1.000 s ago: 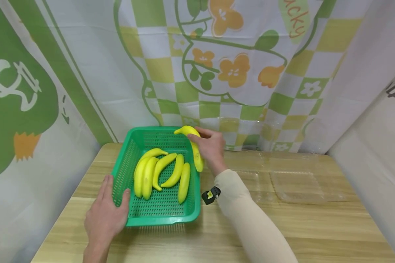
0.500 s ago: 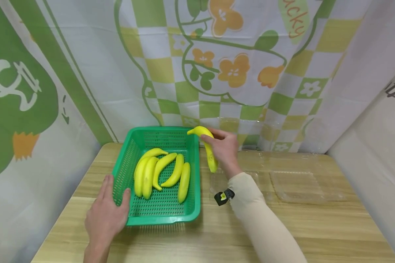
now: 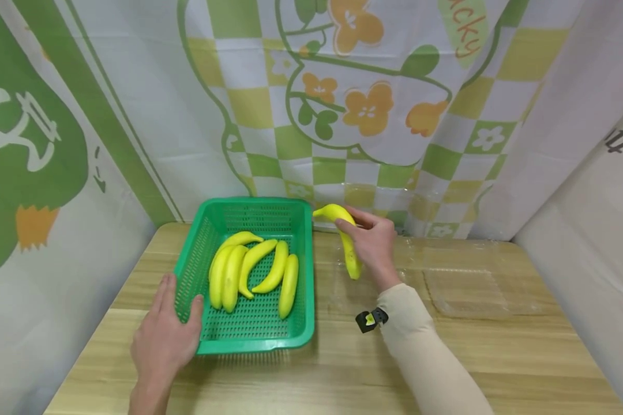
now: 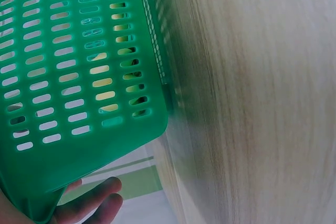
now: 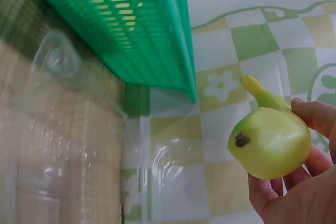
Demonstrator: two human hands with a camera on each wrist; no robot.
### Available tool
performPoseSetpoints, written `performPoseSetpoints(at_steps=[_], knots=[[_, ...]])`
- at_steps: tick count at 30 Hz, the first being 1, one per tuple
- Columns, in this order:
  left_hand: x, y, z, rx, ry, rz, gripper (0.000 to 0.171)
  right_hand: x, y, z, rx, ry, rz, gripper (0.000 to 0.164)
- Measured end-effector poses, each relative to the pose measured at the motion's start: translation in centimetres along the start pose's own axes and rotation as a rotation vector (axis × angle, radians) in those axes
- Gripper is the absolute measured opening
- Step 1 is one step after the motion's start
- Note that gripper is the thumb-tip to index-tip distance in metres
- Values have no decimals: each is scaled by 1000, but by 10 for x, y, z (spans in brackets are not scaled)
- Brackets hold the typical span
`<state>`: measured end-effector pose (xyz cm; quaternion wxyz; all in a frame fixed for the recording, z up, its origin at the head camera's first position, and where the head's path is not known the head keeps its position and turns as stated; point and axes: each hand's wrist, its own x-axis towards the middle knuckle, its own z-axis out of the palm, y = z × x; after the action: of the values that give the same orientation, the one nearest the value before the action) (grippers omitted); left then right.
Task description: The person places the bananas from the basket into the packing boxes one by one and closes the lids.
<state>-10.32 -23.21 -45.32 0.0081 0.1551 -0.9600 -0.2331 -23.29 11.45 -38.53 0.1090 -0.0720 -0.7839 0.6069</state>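
My right hand (image 3: 376, 245) pinches a banana (image 3: 346, 239) just right of the green plastic basket (image 3: 312, 276), above a clear plastic container. In the right wrist view the banana (image 5: 273, 142) points its dark tip toward the camera, with thumb and fingers on either side. My left hand (image 3: 166, 334) rests at the basket's near left rim, its fingers straight along the outside and its thumb over the rim. Several yellow bananas (image 3: 256, 265) lie inside the basket. The left wrist view has the basket's slotted wall (image 4: 68, 93) hiding part of the hand.
Clear plastic containers (image 3: 467, 288) stand on the wooden table (image 3: 342, 380) right of the basket, hard to make out. One such container (image 5: 68, 129) fills the left of the right wrist view. A patterned cloth (image 3: 301, 115) hangs behind the table; pale walls flank both sides.
My right hand has carried the banana rightward, from over the basket's right rim to beyond it. My left hand, the basket and the bananas inside stay in place.
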Motion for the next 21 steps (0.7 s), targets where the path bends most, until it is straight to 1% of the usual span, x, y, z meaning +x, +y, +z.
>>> performPoseSetpoints(at_steps=[10,21], knots=[[1,2,-2,8,-19,0,83,2,19,-17,-11,39,52,38],[0,0,-2,5,-12,-10,82,0,44,-26,-98,40,95,40]])
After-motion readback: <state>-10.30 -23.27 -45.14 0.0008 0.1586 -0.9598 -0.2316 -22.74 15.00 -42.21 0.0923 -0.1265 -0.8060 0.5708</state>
